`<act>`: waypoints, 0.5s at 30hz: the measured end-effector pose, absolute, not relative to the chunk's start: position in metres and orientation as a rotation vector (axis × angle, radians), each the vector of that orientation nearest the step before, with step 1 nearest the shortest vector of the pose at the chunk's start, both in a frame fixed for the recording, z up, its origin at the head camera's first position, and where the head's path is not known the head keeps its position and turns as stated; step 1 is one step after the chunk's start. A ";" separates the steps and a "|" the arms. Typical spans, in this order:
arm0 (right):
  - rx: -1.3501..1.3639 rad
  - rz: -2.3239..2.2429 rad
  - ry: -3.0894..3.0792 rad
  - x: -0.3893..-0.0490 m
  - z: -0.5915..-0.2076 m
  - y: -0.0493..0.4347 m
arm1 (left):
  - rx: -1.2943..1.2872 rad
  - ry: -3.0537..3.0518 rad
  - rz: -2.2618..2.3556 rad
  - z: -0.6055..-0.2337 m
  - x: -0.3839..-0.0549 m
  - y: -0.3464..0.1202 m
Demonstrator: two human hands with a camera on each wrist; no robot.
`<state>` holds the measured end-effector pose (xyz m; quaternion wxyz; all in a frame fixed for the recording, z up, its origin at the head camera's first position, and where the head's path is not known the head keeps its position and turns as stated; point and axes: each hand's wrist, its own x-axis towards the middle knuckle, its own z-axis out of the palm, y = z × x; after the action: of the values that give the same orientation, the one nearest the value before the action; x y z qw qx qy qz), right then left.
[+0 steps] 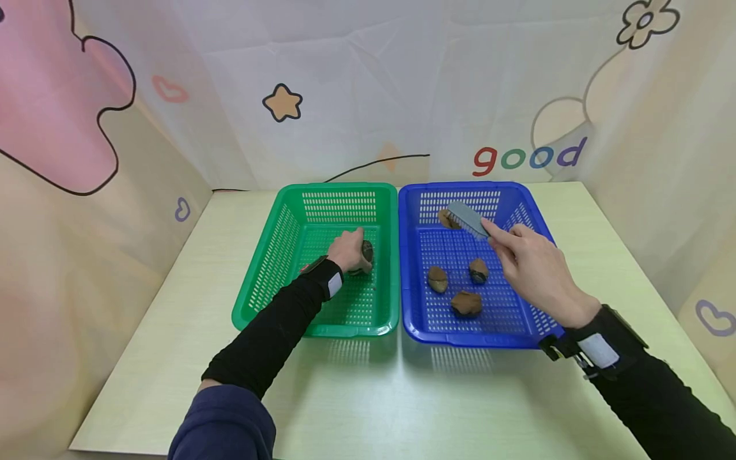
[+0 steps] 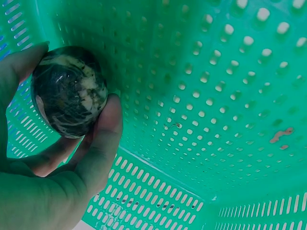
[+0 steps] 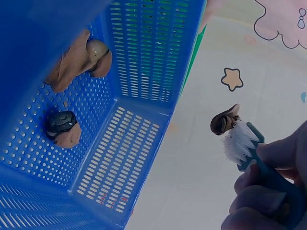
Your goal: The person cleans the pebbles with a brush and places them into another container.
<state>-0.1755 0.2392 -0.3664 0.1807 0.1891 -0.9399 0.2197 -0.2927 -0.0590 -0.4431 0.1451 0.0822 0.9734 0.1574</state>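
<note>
My left hand point(image 1: 347, 250) grips a smooth dark stone point(image 2: 72, 91) with pale veins, low inside the green basket point(image 1: 264, 329). Thumb and fingers wrap its sides in the left wrist view. Over the blue basket point(image 1: 409, 255), my right hand point(image 1: 535, 265) holds a brush point(image 1: 468, 217) by its handle, white bristles point(image 3: 240, 143) facing away from the fingers. A brown and dark lump point(image 3: 221, 122) sits right at the bristle tips. Several stones partly coated in brown mud-like stuff lie on the blue basket's floor, among them a dark one point(image 1: 478, 271) and a larger brown one point(image 1: 466, 303).
Both baskets stand side by side on a pale table point(image 1: 345, 409), their rims nearly meeting. A printed curtain point(image 1: 356, 83) rises behind the table and at both sides. Small reddish bits point(image 2: 281, 135) show on the green basket's floor.
</note>
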 end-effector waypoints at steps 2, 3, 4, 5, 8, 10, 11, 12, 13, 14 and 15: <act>0.533 0.622 -2.654 -0.175 -0.366 0.239 | 0.232 2.801 0.456 -0.444 -0.293 -0.059; 0.532 0.623 -2.654 -0.176 -0.366 0.239 | 0.229 2.799 0.457 -0.444 -0.293 -0.059; 0.530 0.624 -2.655 -0.176 -0.366 0.239 | 0.227 2.798 0.459 -0.445 -0.293 -0.059; 0.529 0.625 -2.656 -0.176 -0.366 0.239 | 0.223 2.796 0.459 -0.445 -0.293 -0.059; 0.527 0.626 -2.659 -0.176 -0.366 0.240 | 0.217 2.792 0.454 -0.446 -0.293 -0.059; 0.525 0.625 -2.662 -0.176 -0.367 0.240 | 0.214 2.790 0.451 -0.446 -0.293 -0.059; 0.524 0.624 -2.663 -0.176 -0.367 0.240 | 0.214 2.789 0.449 -0.446 -0.293 -0.059; 0.524 0.624 -2.664 -0.176 -0.367 0.240 | 0.213 2.791 0.447 -0.446 -0.293 -0.059; 0.523 0.625 -2.664 -0.176 -0.367 0.240 | 0.210 2.789 0.446 -0.446 -0.293 -0.059; 0.523 0.627 -2.665 -0.176 -0.367 0.240 | 0.210 2.789 0.446 -0.446 -0.293 -0.059; 0.523 0.629 -2.665 -0.176 -0.367 0.240 | 0.210 2.787 0.447 -0.445 -0.293 -0.059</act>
<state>-0.1755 0.2403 -0.3670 0.1759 0.1847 -0.9411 0.2220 -0.2927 -0.0586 -0.4452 0.1551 0.0732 0.9727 0.1560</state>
